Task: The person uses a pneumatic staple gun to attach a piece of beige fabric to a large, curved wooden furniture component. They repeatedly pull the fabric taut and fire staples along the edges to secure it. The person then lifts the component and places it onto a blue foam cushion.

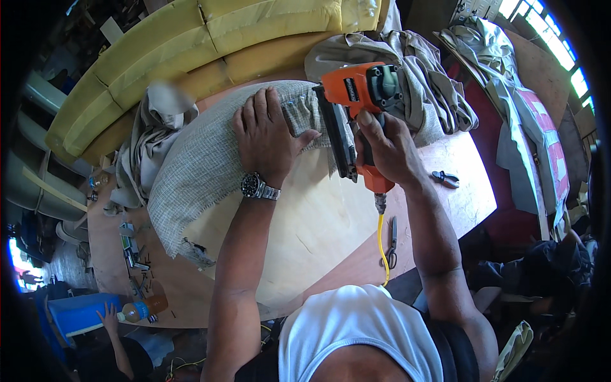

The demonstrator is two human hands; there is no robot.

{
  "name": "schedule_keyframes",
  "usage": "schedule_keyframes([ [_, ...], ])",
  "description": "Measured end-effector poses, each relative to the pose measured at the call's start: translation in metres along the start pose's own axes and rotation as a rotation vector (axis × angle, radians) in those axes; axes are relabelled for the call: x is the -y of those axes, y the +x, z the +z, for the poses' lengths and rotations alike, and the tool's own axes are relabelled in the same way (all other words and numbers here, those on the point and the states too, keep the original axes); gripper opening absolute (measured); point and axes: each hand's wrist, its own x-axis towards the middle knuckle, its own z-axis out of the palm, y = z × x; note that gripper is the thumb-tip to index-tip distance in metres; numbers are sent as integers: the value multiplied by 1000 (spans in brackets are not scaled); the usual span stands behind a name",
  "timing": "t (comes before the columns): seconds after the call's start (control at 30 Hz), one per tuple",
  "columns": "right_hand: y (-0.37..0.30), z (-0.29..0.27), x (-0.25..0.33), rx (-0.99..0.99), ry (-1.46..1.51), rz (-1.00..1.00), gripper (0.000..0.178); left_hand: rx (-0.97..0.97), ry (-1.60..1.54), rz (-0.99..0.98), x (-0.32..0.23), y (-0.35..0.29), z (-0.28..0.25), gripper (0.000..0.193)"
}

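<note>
My right hand (389, 145) is wrapped round the handle of an orange and black pneumatic staple gun (349, 89). A yellow air hose (382, 239) runs from the bottom of its grip toward me. The gun's long dark magazine lies over the edge of a grey woven fabric (203, 149). My left hand (270, 137), with a watch on the wrist, rests flat on that fabric, fingers spread, just left of the gun. Under the fabric is a pale curved panel (299, 235), bare on its near side. Whether the gun's nose touches the fabric cannot be made out.
Pliers (445, 179) and black scissors (392, 242) lie on the table to the right. Yellow foam cushions (254, 28) curve along the back. Loose grey cloth (414, 76) is heaped behind the gun. At left are staple strips (130, 248) and a bottle (143, 310); another person's hand (109, 318) is nearby.
</note>
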Motion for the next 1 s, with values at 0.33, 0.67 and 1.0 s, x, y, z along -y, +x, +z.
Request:
schedule_keyframes([
  [0.33,-102,-35,-63,48,112,216,37,-26,-13,20,-6,0,7,110],
  [0.67,-284,-95,-229,-209,-334,626,51,635,-1072,-389,138,38,-67,72],
  [1.0,-286,-125,-317,-141,-578,562,71,401,-608,-707,201,-95,-135,71],
])
